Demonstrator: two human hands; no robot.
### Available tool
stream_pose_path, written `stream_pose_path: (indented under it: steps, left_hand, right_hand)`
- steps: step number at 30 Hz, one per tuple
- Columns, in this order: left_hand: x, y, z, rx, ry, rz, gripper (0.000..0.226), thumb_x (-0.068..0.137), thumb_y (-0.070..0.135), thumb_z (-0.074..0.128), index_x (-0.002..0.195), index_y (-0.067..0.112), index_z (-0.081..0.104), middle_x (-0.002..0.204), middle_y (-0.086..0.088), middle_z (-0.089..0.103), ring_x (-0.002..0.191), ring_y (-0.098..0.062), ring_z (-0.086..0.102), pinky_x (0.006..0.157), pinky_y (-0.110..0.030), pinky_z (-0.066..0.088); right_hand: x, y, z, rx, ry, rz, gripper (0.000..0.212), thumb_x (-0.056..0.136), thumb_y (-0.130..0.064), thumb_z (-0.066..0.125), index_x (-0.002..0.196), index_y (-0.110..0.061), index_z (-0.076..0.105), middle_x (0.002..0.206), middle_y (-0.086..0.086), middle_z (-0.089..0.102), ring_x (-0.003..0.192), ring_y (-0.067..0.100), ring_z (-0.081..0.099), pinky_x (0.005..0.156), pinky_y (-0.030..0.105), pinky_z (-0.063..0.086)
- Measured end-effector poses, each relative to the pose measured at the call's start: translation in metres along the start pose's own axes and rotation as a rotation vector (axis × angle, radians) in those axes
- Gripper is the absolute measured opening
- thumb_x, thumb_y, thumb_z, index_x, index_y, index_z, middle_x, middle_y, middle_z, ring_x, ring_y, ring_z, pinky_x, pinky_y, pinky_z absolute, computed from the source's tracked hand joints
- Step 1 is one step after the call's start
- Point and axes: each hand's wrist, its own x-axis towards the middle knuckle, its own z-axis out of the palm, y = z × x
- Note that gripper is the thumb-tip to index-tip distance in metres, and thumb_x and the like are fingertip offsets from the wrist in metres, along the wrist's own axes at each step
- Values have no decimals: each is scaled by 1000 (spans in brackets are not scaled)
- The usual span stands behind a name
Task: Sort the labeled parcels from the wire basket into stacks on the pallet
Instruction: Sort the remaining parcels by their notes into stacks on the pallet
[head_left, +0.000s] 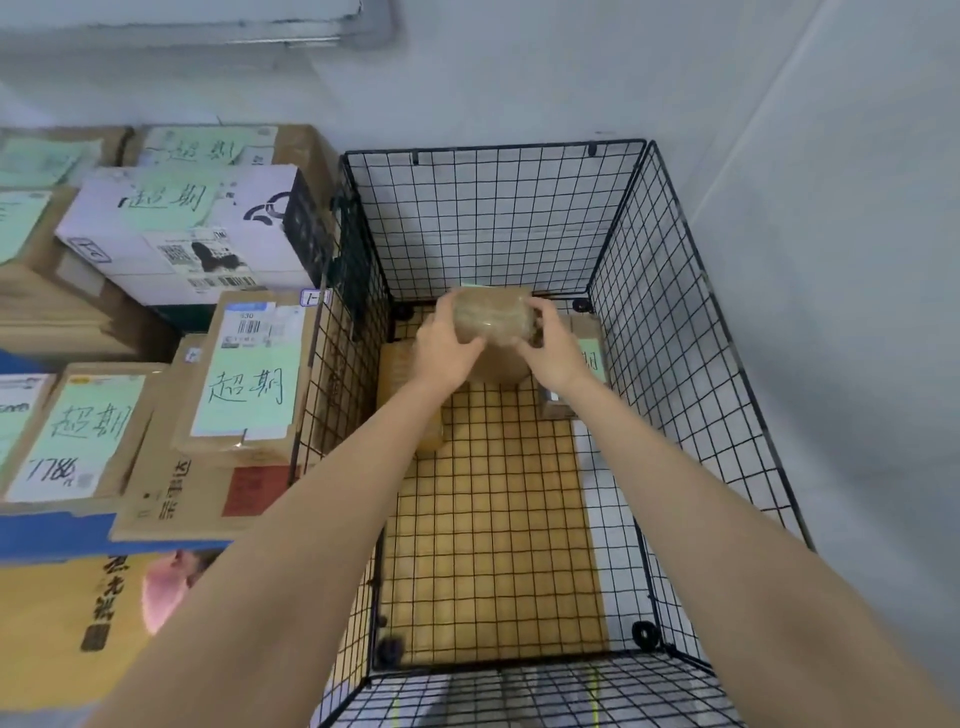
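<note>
Down inside the wire basket (649, 291), both hands meet on a brown parcel (493, 317) wrapped in clear tape. The left hand (447, 353) grips its 9 o'clock side, fingers (449, 306) curled over the top edge. The right hand (553, 348) grips the 3 o'clock side, its fingers closed around the parcel's front corner. The parcel sits toward the basket's far end, at 12 o'clock from the bare forearms, and whether it rests on the basket floor or is lifted clear cannot be told.

At 3 o'clock of the held parcel, against the basket's wall, lies a second parcel with a green label (589, 358), partly hidden by the right wrist. A flat brown parcel (400, 379) lies at 7 o'clock of the held one, under the left wrist. Yellowish cardboard shows through the basket's mesh floor.

Outside the basket, at 9 o'clock, stacked boxes (171, 234) carry green labels with handwritten characters; the nearest labeled box (249, 374) stands just beside the mesh wall.
</note>
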Motion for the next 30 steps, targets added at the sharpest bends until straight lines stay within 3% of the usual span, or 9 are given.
stream_pose_path:
  steps: [4,7,11,14,18,22,24,26,30]
  left_hand:
    - [-5,4,-12,-30,46,27,69,82,14,74,143,21,42,127,-8,59,118,-24,56,98,-34,48]
    - [-10,19,-26,-53,89,42,75,80,18,77,145,19,40,127,-6,59,116,-22,56,99,-39,50]
    - [-22,55,-44,-116,164,70,81,80,20,79,148,12,36,128,-5,58,112,-17,57,100,-38,49]
    - [-37,84,-60,-144,210,139,78,80,21,79,146,13,38,131,-6,49,109,-14,52,99,-39,49]
    - [-59,118,-87,-164,246,201,72,83,22,76,145,11,41,125,-4,38,104,-12,46,92,-24,42]
    - [-83,146,-116,-255,322,285,65,81,23,78,137,12,48,120,-1,38,105,-18,54,94,-30,49]
    - [-96,158,-129,-317,354,330,58,81,21,78,131,16,50,123,-2,44,106,-16,57,89,-29,53]
    - [-109,169,-140,-382,369,378,51,82,19,76,125,18,49,127,0,51,108,-12,57,83,-22,53]
    - [-132,186,-155,-483,363,439,46,85,16,75,121,18,47,121,10,57,113,-9,55,75,-11,44]
  right_hand:
    - [-6,-2,-6,55,55,-32,64,92,-8,65,146,-27,34,134,5,57,121,25,56,103,48,49]
    - [-11,-13,-20,79,83,-40,82,89,-8,70,153,-27,24,126,-1,57,117,18,57,105,42,47]
    - [-20,-37,-39,90,137,-75,101,84,-11,76,158,-20,8,135,4,55,123,23,56,106,46,46]
    - [-29,-56,-53,120,180,-142,88,81,-15,79,152,-17,28,133,3,57,122,21,58,103,48,50]
    - [-54,-93,-77,151,212,-264,63,85,-20,75,142,-19,48,134,3,49,108,12,58,102,32,48]
    - [-85,-128,-98,246,247,-387,65,85,-23,76,143,-15,47,138,2,41,119,14,55,103,27,46]
    - [-100,-143,-107,294,272,-441,65,84,-21,78,140,-14,45,136,-2,43,114,5,55,95,15,48]
    - [-115,-156,-115,354,255,-477,64,85,-18,77,138,-16,41,132,-8,47,103,-6,53,77,2,46]
    - [-137,-177,-130,469,198,-555,63,86,-14,75,135,-16,36,121,-19,50,105,-5,54,72,5,48]
